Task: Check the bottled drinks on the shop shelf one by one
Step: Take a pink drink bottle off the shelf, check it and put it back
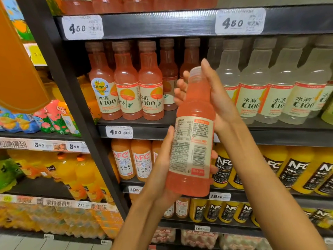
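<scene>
I hold a pink C100 bottle (193, 138) up in front of the shelf, its back label with barcode facing me. My left hand (163, 166) grips its lower half, thumb on the left side and fingertips showing at the right. My right hand (214, 94) holds the neck and upper body, thumb along the cap and fingers curled round behind. More pink C100 bottles (126, 82) stand in a row on the middle shelf (144, 123), with a gap in the front row behind the held bottle.
Cloudy white C100 bottles (266, 83) fill the shelf's right side. Below stand orange NFC juice bottles (133, 159) and yellow NFC bottles (295, 168). A black upright post (72, 98) divides off a left bay with orange drinks and snack packs. Price tags line the shelf edges.
</scene>
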